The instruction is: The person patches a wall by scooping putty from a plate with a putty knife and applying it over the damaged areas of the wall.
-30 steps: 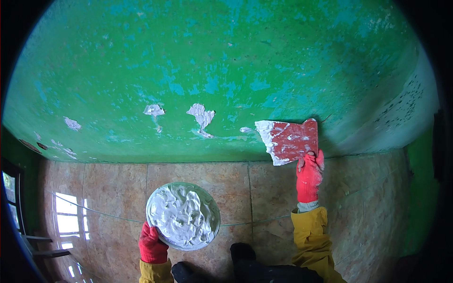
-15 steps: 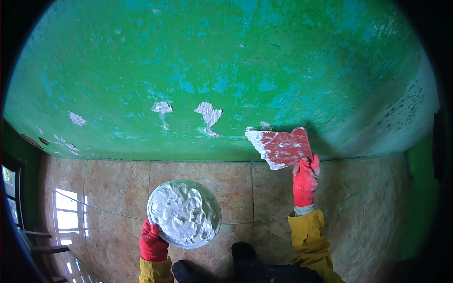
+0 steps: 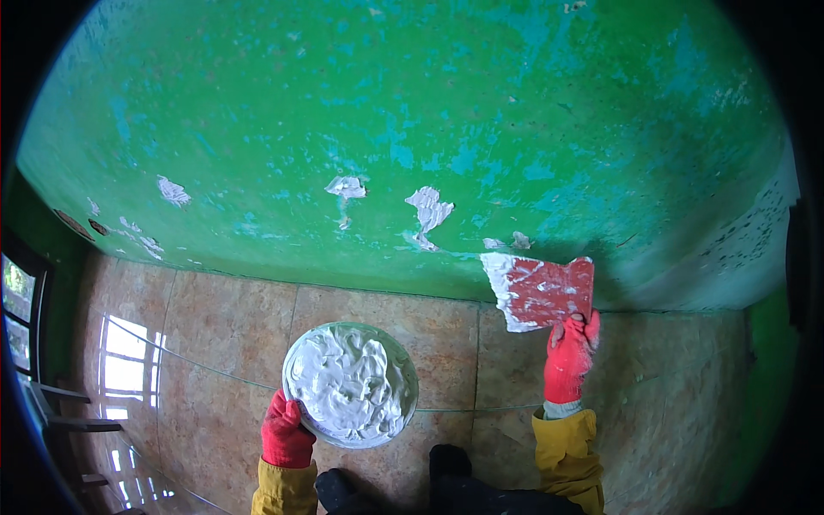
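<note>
Red scraper, left edge white-pasted; round dish heaped with paste.

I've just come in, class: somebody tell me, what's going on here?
A person in red gloves faces a green wall. The left hand holds a round dish of white paste above the tiled floor. The right hand grips a red scraper, paste along its left edge; whether it touches the wall is unclear. White patches already dot the wall.
</note>
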A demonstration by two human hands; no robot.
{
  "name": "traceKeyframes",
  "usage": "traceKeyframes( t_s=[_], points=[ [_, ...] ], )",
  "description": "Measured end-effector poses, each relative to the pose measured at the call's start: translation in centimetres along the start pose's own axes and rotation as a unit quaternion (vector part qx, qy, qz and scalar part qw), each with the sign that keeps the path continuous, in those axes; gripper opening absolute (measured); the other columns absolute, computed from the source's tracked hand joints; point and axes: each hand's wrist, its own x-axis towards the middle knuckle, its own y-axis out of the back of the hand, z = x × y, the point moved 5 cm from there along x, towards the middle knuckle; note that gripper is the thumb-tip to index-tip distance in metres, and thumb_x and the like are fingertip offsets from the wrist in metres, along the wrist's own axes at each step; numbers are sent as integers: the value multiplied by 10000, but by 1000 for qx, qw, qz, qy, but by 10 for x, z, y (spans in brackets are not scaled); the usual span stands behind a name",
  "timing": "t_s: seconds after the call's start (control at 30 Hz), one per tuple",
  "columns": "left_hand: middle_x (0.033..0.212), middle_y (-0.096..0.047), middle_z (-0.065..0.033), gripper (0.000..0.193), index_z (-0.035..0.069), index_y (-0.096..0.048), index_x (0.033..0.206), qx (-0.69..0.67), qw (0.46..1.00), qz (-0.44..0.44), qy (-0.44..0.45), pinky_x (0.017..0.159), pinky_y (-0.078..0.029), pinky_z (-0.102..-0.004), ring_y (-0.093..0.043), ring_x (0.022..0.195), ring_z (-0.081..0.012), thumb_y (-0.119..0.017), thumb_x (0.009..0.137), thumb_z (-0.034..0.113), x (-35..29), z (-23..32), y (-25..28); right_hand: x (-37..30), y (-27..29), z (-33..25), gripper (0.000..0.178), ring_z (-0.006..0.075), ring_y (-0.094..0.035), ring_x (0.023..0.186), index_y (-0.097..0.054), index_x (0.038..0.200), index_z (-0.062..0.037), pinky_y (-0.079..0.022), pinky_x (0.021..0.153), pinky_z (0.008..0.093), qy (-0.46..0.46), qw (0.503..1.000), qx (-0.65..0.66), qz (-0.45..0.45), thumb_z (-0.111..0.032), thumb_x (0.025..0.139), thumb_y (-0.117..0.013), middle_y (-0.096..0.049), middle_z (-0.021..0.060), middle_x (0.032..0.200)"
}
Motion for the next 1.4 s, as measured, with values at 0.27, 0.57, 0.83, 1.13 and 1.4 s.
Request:
traceKeyframes(
  t_s=[0.27,0.57,0.83,1.13,1.4],
  points=[
    [1068,-575,-119,400,-20,-477,1092,4,1000,12,-9,876,-412,-359,-554,968,-229,-592,831,260,-4,2,20,-12,-81,16,57,105,-403,462,-421,864,-88,-315,419,226,24,998,-27,-42,-85,855,-477,-421,-1,658],
    [1084,-570,-128,403,-16,-472,1099,-25,999,24,-15,890,-416,-379,-553,987,-242,-607,821,242,-5,9,22,-5,-47,54,144,83,-381,518,-455,979,-103,-327,483,221,-8,996,-39,-83,-46,848,-471,-443,-51,773],
    [1083,-570,-131,402,-19,-478,1083,-24,999,37,-6,887,-420,-383,-554,987,-244,-620,812,241,-5,12,29,-8,-62,69,50,121,-401,412,-427,828,-100,-327,390,242,-39,998,-26,-35,-121,861,-457,-424,5,596],
    [1085,-568,-135,402,-20,-473,1087,-24,999,40,9,885,-419,-387,-555,980,-250,-614,816,241,-6,13,30,-4,-64,78,66,106,-415,455,-429,863,-81,-336,426,231,25,996,-60,-58,-96,847,-491,-440,8,615],
    [1093,-565,-136,420,-17,-468,1098,-28,999,33,9,888,-419,-389,-552,991,-252,-622,811,249,-6,18,35,-6,-41,80,65,105,-410,450,-432,854,-72,-340,424,232,38,989,-130,-51,-95,856,-493,-467,15,655]
  ],
)
